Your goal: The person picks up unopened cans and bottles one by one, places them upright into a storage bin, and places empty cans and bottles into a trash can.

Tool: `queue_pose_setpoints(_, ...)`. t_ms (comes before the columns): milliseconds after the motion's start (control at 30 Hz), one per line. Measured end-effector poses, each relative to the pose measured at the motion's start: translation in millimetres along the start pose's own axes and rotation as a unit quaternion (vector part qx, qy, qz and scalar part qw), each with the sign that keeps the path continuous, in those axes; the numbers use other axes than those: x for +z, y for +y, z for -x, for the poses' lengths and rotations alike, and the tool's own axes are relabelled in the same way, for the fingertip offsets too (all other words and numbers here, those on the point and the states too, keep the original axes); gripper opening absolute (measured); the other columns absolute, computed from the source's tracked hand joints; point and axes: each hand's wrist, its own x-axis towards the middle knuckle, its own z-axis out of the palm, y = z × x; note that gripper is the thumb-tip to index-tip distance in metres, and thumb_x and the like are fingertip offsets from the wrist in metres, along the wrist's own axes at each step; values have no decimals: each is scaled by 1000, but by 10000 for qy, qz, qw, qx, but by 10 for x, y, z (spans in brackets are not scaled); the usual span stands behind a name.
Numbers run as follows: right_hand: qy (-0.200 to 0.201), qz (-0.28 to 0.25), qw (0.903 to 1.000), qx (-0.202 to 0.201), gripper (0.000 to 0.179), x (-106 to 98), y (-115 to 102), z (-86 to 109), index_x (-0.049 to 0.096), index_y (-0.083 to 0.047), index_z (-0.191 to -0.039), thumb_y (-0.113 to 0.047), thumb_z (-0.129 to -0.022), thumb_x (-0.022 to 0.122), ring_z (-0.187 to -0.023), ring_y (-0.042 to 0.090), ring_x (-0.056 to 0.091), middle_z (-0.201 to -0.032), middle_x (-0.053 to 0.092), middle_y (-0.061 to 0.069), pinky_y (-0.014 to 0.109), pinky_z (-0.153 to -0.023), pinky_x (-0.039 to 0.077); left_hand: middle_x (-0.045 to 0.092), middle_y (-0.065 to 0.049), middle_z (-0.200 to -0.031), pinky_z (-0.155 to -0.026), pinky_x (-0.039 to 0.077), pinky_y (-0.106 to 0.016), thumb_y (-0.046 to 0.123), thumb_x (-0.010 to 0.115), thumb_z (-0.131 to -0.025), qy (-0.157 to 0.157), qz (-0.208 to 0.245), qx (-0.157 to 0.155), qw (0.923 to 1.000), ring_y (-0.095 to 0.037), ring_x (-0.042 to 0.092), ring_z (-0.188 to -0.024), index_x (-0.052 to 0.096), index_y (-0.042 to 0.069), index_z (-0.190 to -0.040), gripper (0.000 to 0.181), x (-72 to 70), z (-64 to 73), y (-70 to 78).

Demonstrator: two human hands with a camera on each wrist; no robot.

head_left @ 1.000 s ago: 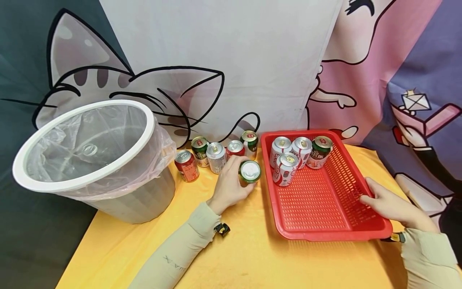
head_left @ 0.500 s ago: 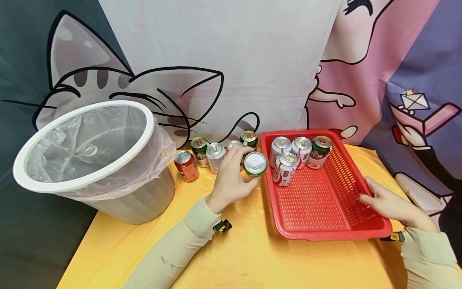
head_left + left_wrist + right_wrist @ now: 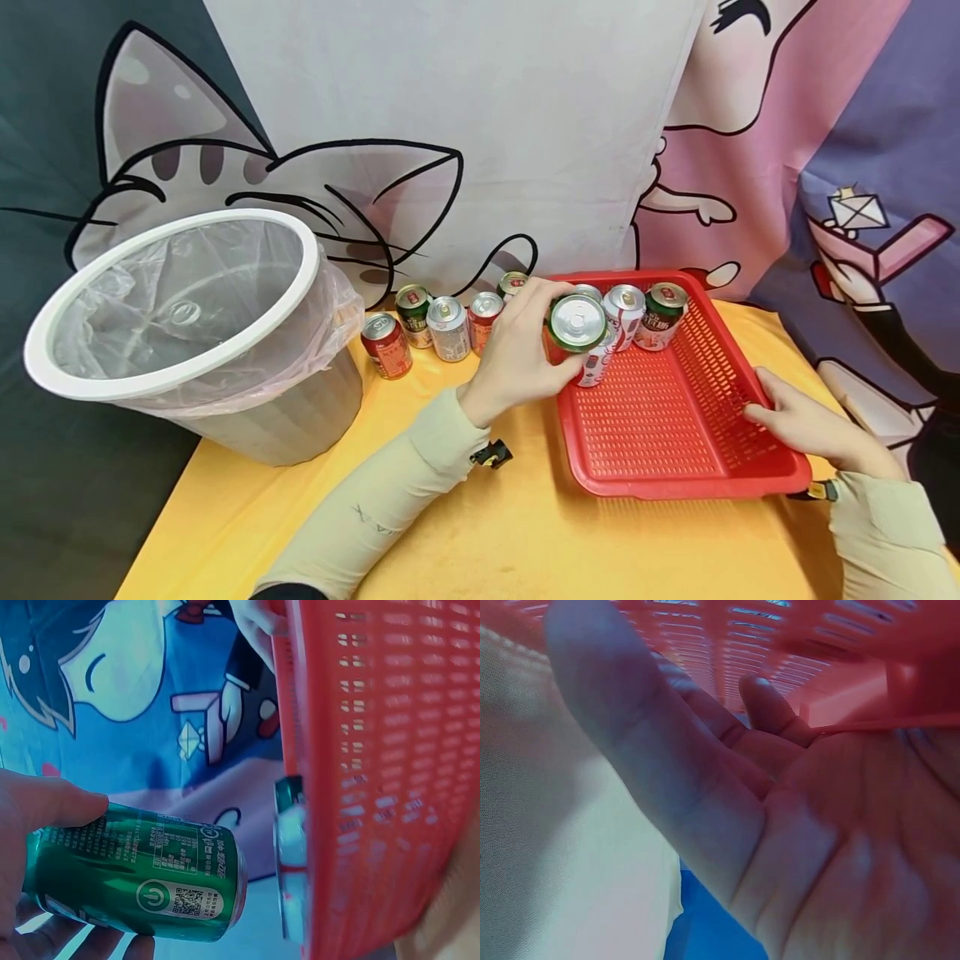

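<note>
In the head view my left hand (image 3: pixel 521 354) grips a green drink can (image 3: pixel 577 323) by its sides, over the left rim of a red plastic basket (image 3: pixel 645 433). The can's silver end faces the head camera. Printed text and a QR code show on the green can (image 3: pixel 142 874) in the left wrist view, where it is apart from the basket wall (image 3: pixel 405 750). My right hand (image 3: pixel 813 425) holds the basket's right rim, thumb on the inner side. Fingers (image 3: pixel 660 750) lie against the basket's underside in the right wrist view. White-and-red cans (image 3: pixel 624 307) and a dark green can (image 3: pixel 662 312) stand inside the basket.
Left of the basket, a red can (image 3: pixel 387 348), a dark green can (image 3: pixel 414 315), a silver can (image 3: pixel 448 329) and others stand in a row. A grey bin (image 3: pixel 315 417) with a clear liner is further left. Yellow cloth (image 3: pixel 525 533) covers the table; printed fabric (image 3: pixel 585 150) hangs behind.
My left hand has lifted the green can and carried it rightward from beside the row to over the basket's left rim. The right hand and the basket stay in place.
</note>
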Motion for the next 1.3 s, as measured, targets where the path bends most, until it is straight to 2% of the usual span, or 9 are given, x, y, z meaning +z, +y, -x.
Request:
queue_pose_setpoints(267, -79, -207, 9997, 82, 41, 4, -29, -6, 32, 13, -139, 3, -103, 49, -74, 10, 70, -104, 63, 17, 30, -63, 60, 61, 1, -125, -106, 45, -22, 24, 87, -73, -292, 135, 255, 9992, -9, 58, -118, 57, 12, -135, 70, 164, -150, 154)
queue_pose_setpoints(367, -117, -292, 9994, 120, 42, 3, -37, -12, 31, 13, -139, 2, -103, 48, -73, 12, 71, -105, 63, 18, 32, -62, 61, 61, 1, -124, -105, 45, -21, 23, 86, -74, -451, 239, 247, 9984, -9, 57, -116, 57, 12, -136, 70, 242, -190, 187)
queue_pose_setpoints(500, -128, -321, 9993, 151, 42, 0, -39, -12, 30, 12, -140, 2, -103, 48, -73, 12, 71, -106, 63, 18, 32, -62, 61, 61, 2, -123, -104, 45, -20, 23, 86, -74, -811, 246, 172, 9963, -9, 56, -115, 56, 12, -136, 69, 350, -245, 220)
queue_pose_setpoints(600, -153, -340, 9991, 214, 43, -5, -43, -8, 29, 12, -140, 1, -103, 48, -74, 13, 71, -107, 63, 19, 32, -63, 61, 60, 2, -126, -105, 44, -19, 25, 85, -75, -1235, 120, 167, 9921, -8, 55, -117, 55, 13, -136, 69, 425, -306, 229)
queue_pose_setpoints(733, -150, -298, 9991, 243, 43, -13, -47, -6, 29, 12, -141, 1, -104, 48, -75, 12, 71, -107, 64, 19, 32, -64, 61, 57, 2, -133, -108, 43, -19, 27, 86, -77, -1899, -164, 171, 9815, -7, 55, -121, 52, 14, -138, 71, 515, -390, 229)
queue_pose_setpoints(967, -166, -296, 9990, 293, 44, -15, -45, -3, 29, 12, -142, 1, -104, 48, -75, 12, 72, -108, 64, 20, 31, -64, 61, 56, 4, -132, -107, 46, -20, 33, 85, -81, -2958, -534, 204, 9535, -5, 54, -121, 49, 17, -138, 70, 698, -499, 185)
queue_pose_setpoints(1167, -145, -319, 9991, 241, 44, -10, -55, -6, 29, 12, -141, 1, -104, 48, -76, 12, 72, -108, 63, 20, 32, -64, 61, 56, 8, -133, -104, 49, -25, 37, 85, -82, -3560, -845, 22, 9307, -4, 55, -120, 47, 22, -143, 73, 812, -532, 103)
queue_pose_setpoints(1300, -112, -269, 9994, 195, 43, -16, -57, -1, 30, 13, -141, 2, -103, 48, -75, 11, 71, -108, 64, 20, 31, -64, 61, 57, 8, -134, -105, 49, -26, 37, 85, -83, -3725, -1046, 81, 9221, -6, 57, -120, 47, 21, -142, 72, 877, -537, 20)
